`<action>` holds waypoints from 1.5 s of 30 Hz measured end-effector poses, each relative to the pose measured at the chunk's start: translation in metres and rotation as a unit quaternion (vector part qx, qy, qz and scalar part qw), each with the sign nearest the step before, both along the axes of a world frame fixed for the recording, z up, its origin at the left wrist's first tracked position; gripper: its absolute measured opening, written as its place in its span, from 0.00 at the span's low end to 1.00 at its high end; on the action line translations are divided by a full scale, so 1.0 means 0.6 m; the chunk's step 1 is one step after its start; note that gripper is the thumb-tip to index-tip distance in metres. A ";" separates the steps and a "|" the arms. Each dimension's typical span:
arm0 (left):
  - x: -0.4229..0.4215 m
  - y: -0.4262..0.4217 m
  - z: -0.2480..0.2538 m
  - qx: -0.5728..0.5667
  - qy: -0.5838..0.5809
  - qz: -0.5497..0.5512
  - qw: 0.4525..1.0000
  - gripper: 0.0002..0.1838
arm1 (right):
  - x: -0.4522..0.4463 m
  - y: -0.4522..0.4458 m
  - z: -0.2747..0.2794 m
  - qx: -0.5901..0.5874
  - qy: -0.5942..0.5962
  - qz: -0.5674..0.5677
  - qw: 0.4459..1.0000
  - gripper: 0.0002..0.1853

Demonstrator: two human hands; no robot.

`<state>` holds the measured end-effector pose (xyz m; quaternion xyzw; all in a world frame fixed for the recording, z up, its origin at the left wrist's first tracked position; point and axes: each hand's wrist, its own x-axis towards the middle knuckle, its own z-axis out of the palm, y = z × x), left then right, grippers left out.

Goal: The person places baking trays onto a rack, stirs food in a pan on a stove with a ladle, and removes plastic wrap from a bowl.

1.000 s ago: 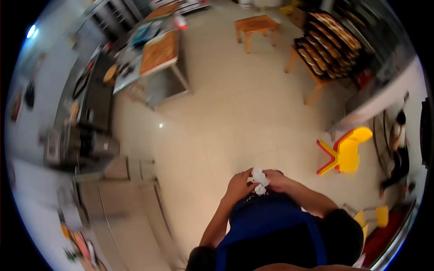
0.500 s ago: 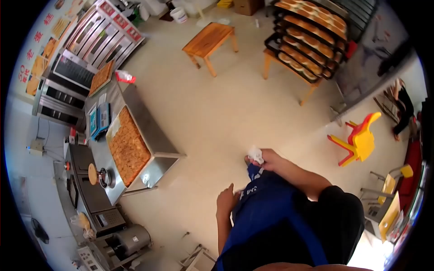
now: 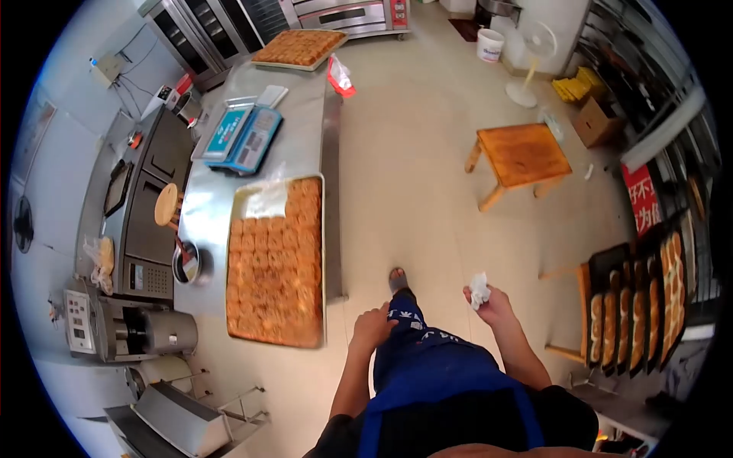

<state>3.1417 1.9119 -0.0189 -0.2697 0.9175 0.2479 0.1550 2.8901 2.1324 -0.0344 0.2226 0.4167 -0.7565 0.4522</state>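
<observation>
My right hand (image 3: 498,305) is closed around a crumpled white tissue (image 3: 479,290), held out over the floor to the right of my body. Beside the blue apron (image 3: 435,359) hangs my left hand (image 3: 372,328), with its fingers loosely apart and nothing visible in them. To its left, a large tray of browned, cut cake pieces (image 3: 275,282) lies on the steel table (image 3: 206,206). Pieces are gone from the tray's far left corner, where bare lining (image 3: 263,202) shows. A brush (image 3: 185,256) stands in a metal pot (image 3: 187,267) beside the tray.
A blue scale (image 3: 244,137) and a second cake tray (image 3: 299,47) sit farther along the table. A wooden stool (image 3: 525,155) stands ahead on the right. Black trays of bread (image 3: 637,305) are stacked at the right. A white fan (image 3: 538,42) stands at the back.
My view has swung to the right and I am closer to the steel table. The right hand, still holding the tissue, has moved outward from my body. The left hand stays by the apron.
</observation>
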 end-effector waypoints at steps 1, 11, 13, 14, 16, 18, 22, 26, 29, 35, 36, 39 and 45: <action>-0.038 -0.046 0.014 0.004 -0.001 0.003 1.000 0.33 | -0.032 -0.033 0.011 -0.008 -0.015 0.009 1.000 0.17; -0.561 -0.486 0.082 -0.092 0.048 -0.102 0.989 0.33 | -0.457 -0.357 0.018 -0.051 -0.036 -0.088 0.994 0.18; -0.662 -0.539 0.062 -0.096 0.038 -0.112 0.988 0.33 | -0.548 -0.405 -0.038 -0.059 -0.068 -0.089 0.992 0.18; -0.719 -0.567 0.046 -0.078 0.014 -0.132 0.988 0.33 | -0.611 -0.433 -0.064 -0.072 -0.088 -0.098 0.989 0.17; -0.833 -0.611 0.023 -0.048 -0.004 -0.130 0.990 0.33 | -0.740 -0.476 -0.122 -0.106 -0.190 -0.052 0.975 0.16; -0.927 -0.664 0.025 -0.015 -0.057 -0.094 0.994 0.33 | -0.851 -0.555 -0.096 -0.049 -0.148 -0.103 0.982 0.16; -1.090 -0.748 0.035 -0.017 0.097 -0.029 0.995 0.32 | -1.099 -0.703 -0.046 -0.086 -0.190 -0.023 0.978 0.16; -1.268 -0.842 0.069 0.049 0.133 -0.001 0.990 0.22 | -1.304 -0.899 0.084 0.027 0.057 0.063 0.996 0.17; -1.381 -0.928 0.025 0.053 0.125 -0.028 0.990 0.12 | -1.427 -1.006 0.074 0.040 0.102 0.099 0.989 0.19; -1.641 -1.151 -0.050 0.034 0.120 -0.095 0.988 0.06 | -1.662 -1.164 -0.010 0.035 -0.029 0.057 0.997 0.17; -1.686 -1.189 -0.044 0.042 0.124 -0.080 0.988 0.06 | -1.692 -1.185 -0.014 0.029 -0.034 0.042 0.998 0.16; -1.791 -1.269 0.016 0.033 0.113 -0.110 0.987 0.07 | -1.772 -1.249 0.019 0.045 -0.066 0.039 0.996 0.15; -1.880 -1.410 0.043 0.110 0.164 0.102 0.975 0.08 | -1.891 -1.498 -0.012 0.061 -0.024 0.177 0.982 0.16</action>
